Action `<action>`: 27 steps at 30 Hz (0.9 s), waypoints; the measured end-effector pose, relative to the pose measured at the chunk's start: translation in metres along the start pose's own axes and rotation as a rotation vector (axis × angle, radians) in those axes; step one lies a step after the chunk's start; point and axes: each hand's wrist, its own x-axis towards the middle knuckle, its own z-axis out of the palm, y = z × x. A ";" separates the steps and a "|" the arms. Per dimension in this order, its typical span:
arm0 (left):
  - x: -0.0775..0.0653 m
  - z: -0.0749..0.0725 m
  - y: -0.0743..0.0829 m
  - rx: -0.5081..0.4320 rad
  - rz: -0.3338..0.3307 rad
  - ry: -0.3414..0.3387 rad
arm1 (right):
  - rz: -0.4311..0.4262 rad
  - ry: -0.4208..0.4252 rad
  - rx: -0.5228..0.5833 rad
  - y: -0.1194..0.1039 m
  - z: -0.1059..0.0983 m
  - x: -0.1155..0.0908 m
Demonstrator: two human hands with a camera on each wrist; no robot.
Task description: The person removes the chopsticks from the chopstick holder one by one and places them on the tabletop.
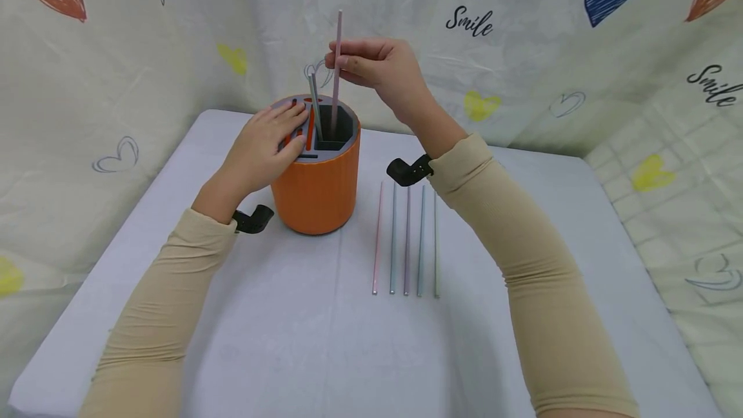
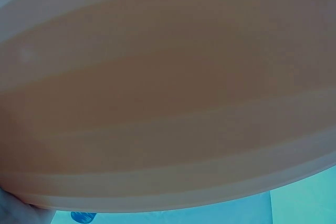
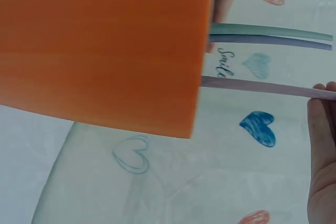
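My right hand pinches a thin pinkish-purple straw near its upper end, between thumb and fingers. The straw stands nearly upright, its lower end inside the large dark opening of a round orange holder. Two more straws, one greenish and one bluish, stick out of the holder beside it. My left hand rests on the holder's grey slotted top with fingers extended, covering some slots. In the left wrist view the holder's orange wall fills most of the picture.
Several pastel straws lie side by side on the white table, right of and in front of the holder. Behind the table hangs a pale cloth printed with hearts and lettering. Each wrist wears a black camera mount.
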 end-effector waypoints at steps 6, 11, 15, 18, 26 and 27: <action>0.001 0.000 0.000 0.005 0.004 0.004 | -0.066 0.045 -0.004 -0.018 -0.005 -0.007; 0.000 -0.001 0.000 0.002 -0.001 0.005 | -0.106 0.087 0.007 -0.031 -0.009 -0.011; 0.000 0.000 0.000 0.002 -0.006 0.003 | -0.140 0.127 0.031 -0.039 -0.013 -0.017; 0.001 0.000 0.000 0.003 -0.006 -0.002 | -0.158 0.170 0.094 -0.045 -0.017 -0.022; 0.001 0.000 0.001 0.005 -0.002 0.000 | -0.258 0.275 0.299 -0.072 -0.034 -0.035; 0.000 -0.001 0.000 0.006 -0.002 0.002 | -0.270 0.280 0.301 -0.075 -0.036 -0.037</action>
